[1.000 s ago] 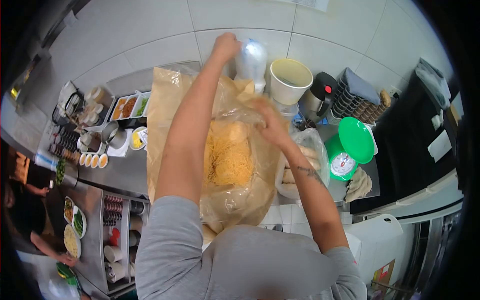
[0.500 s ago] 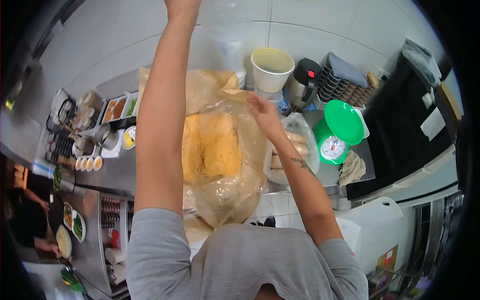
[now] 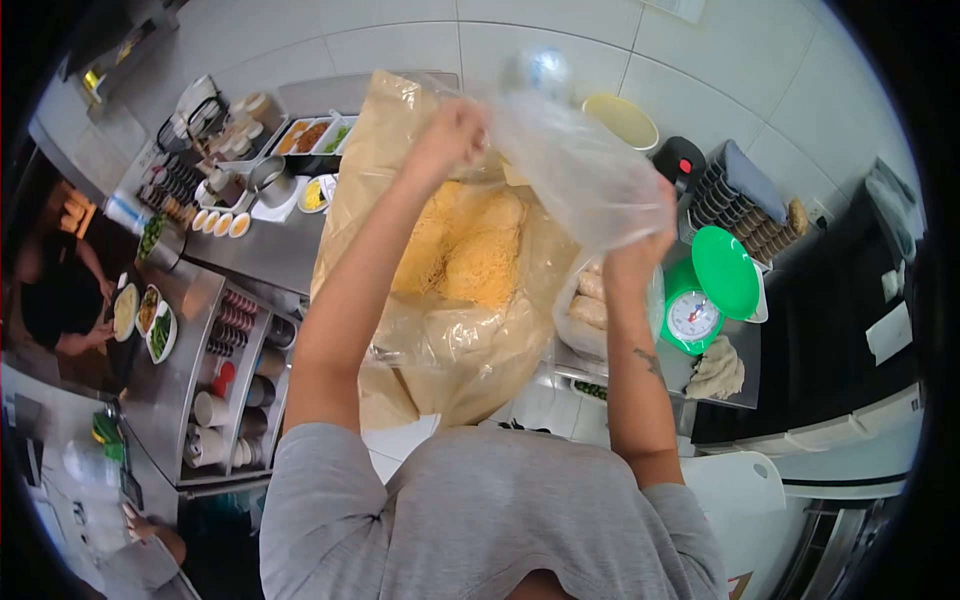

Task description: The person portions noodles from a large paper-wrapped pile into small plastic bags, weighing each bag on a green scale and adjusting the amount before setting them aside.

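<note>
A clear plastic bag (image 3: 580, 165) stretches between my two hands, blurred by motion. My left hand (image 3: 455, 138) is closed at its upper left end, above the brown paper. On the right, my right hand (image 3: 645, 245) grips the other end of the bag. Below them, yellow shredded noodles (image 3: 480, 255) lie in two mounds on brown paper (image 3: 350, 220) lined with clear plastic. Next to my right forearm, another clear bag (image 3: 570, 330) holds several pale rolled portions, partly hidden by the arm.
Right of the bags stand a green dial scale (image 3: 694, 315), a crumpled cloth (image 3: 716, 368) and a black-topped jug (image 3: 680, 160). A pale yellow tub (image 3: 620, 120) is behind. Trays of toppings (image 3: 310, 136) and halved eggs (image 3: 220, 222) sit left. A person (image 3: 65, 290) handles plates at far left.
My left hand has come down from high above, and the clear bag is now spread between both hands. My right hand has moved right, away from the brown paper's edge. The view has shifted.
</note>
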The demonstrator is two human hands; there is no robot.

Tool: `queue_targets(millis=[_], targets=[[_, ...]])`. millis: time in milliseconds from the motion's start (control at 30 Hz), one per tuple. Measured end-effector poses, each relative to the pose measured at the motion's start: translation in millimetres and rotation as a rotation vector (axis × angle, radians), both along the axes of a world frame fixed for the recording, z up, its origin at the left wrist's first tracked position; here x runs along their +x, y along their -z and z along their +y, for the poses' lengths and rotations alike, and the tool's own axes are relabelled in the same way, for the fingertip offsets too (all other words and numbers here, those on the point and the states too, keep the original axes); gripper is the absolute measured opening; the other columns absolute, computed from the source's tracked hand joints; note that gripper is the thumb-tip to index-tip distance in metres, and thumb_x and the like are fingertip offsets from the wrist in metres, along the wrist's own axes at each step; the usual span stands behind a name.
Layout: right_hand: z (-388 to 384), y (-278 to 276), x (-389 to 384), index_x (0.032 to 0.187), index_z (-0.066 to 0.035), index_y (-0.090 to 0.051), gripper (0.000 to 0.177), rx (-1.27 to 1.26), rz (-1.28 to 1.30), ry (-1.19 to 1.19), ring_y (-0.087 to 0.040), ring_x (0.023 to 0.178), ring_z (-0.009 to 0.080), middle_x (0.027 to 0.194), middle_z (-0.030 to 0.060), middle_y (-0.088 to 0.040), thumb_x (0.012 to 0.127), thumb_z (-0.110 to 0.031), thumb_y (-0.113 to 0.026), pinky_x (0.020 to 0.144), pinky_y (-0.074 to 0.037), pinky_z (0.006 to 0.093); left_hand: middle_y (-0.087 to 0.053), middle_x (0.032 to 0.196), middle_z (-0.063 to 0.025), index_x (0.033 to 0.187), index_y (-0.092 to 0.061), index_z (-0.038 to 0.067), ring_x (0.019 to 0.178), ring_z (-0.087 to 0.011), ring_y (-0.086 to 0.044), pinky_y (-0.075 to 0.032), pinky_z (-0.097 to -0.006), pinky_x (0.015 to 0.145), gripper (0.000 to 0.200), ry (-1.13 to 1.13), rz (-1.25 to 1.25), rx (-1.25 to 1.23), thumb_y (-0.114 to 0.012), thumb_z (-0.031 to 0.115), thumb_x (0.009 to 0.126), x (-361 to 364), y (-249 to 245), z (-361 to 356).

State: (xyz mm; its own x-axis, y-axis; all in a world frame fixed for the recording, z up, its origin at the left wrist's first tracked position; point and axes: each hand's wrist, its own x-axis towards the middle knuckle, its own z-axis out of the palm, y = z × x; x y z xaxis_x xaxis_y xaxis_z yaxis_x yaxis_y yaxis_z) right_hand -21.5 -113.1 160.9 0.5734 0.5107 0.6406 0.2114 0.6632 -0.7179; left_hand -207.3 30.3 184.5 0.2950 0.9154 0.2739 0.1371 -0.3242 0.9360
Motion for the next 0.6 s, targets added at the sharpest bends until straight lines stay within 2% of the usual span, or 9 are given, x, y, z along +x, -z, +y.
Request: queue_targets(millis=[33,100,133,200,267,333,433,533,600], targets=[[-3.6,-1.0,9.8,0.097,0.0,-0.058,0.017,-0.004,0.047,-0.007,-0.054,0.082,0.0117,0.088,0.0039,-0.057,0.083,-0.004,-0.047,0.075,-0.043,0.0239,-0.058,0.078,-0.0091,0.094,-0.055,0.002,0.071,-0.023,-0.058,-0.048,-0.0357,0.067,0.03,0.057,0.377,0.07,-0.057,0.029,0.084,-9.0,30.7,-1.1],[-9.9,-0.9,32.7,0.092,-0.001,-0.057,0.015,-0.012,0.148,-0.013,-0.053,0.076,0.0087,0.084,0.0012,-0.056,0.083,-0.003,-0.045,0.069,-0.043,0.0217,-0.062,0.09,-0.0155,0.106,-0.056,0.004,0.087,-0.0281,-0.06,-0.047,-0.0379,0.08,0.035,0.121,0.658,0.702,-0.059,0.028,0.081,-16.9,98.5,-37.8],[-12.7,1.0,41.4,0.089,-0.001,-0.057,0.014,-0.02,0.171,-0.069,-0.052,0.074,0.0079,0.081,0.0006,-0.056,0.083,-0.004,-0.045,0.066,-0.042,0.0212,-0.062,0.091,-0.0159,0.111,-0.055,0.006,0.088,-0.029,-0.06,-0.047,-0.0377,0.079,0.036,0.087,0.807,0.73,-0.061,0.024,0.08,-16.2,133.0,-51.0],[-19.6,7.4,52.3,0.084,-0.002,-0.056,0.013,-0.043,0.217,-0.18,-0.049,0.069,0.0063,0.076,-0.0006,-0.054,0.084,-0.006,-0.044,0.061,-0.04,0.02,-0.062,0.095,-0.0167,0.114,-0.055,0.007,0.091,-0.0296,-0.059,-0.046,-0.0364,0.08,0.039,0.062,0.868,0.534,-0.064,0.018,0.078,-18.4,166.8,-48.9],[-27.5,10.5,53.2,0.08,-0.004,-0.054,0.012,-0.116,0.259,-0.188,-0.047,0.066,0.0051,0.073,-0.0015,-0.052,0.083,-0.008,-0.044,0.057,-0.037,0.0195,-0.062,0.099,-0.0177,0.113,-0.056,0.008,0.095,-0.029,-0.058,-0.045,-0.0343,0.082,0.039,0.073,0.675,0.12,-0.065,0.014,0.076,-28.1,161.0,-4.9],[-40.9,7.9,50.8,0.078,-0.005,-0.053,0.012,-0.218,0.195,-0.228,-0.045,0.063,0.0043,0.071,-0.0026,-0.05,0.082,-0.01,-0.044,0.055,-0.035,0.0194,-0.06,0.102,-0.0211,0.111,-0.057,0.005,0.097,-0.0317,-0.057,-0.045,-0.0362,0.085,0.037,0.021,0.556,0.121,-0.061,0.004,0.074,-38.2,121.1,10.0],[-54.0,2.0,52.1,0.082,-0.004,-0.055,0.013,-0.42,-0.094,-0.356,-0.041,0.06,0.0047,0.069,-0.0046,-0.046,0.08,-0.012,-0.046,0.053,-0.032,0.0207,-0.06,0.098,-0.0161,0.105,-0.059,0.007,0.096,-0.0301,-0.056,-0.044,-0.0365,0.082,0.033,0.063,0.635,0.289,-0.063,0.005,0.073,-53.6,102.8,26.7],[-63.4,-7.0,38.5,0.088,-0.003,-0.056,0.015,-0.497,-0.213,-0.337,-0.04,0.061,0.0053,0.069,-0.0055,-0.045,0.083,-0.014,-0.046,0.054,-0.032,0.0213,-0.056,0.097,-0.013,0.099,-0.06,0.007,0.095,-0.0315,-0.053,-0.043,-0.0375,0.082,0.031,-0.146,0.956,0.599,-0.065,0.006,0.068,-48.0,94.6,5.0],[-61.0,-8.0,34.1,0.09,-0.004,-0.056,0.017,-0.559,-0.283,-0.345,-0.037,0.059,0.0025,0.069,-0.006,-0.045,0.084,-0.015,-0.044,0.052,-0.029,0.0191,-0.053,0.096,-0.0123,0.096,-0.06,0.007,0.093,-0.0323,-0.051,-0.042,-0.0386,0.082,0.03,0.219,0.914,0.519,-0.066,0.007,0.066,-40.2,102.5,-17.3]])
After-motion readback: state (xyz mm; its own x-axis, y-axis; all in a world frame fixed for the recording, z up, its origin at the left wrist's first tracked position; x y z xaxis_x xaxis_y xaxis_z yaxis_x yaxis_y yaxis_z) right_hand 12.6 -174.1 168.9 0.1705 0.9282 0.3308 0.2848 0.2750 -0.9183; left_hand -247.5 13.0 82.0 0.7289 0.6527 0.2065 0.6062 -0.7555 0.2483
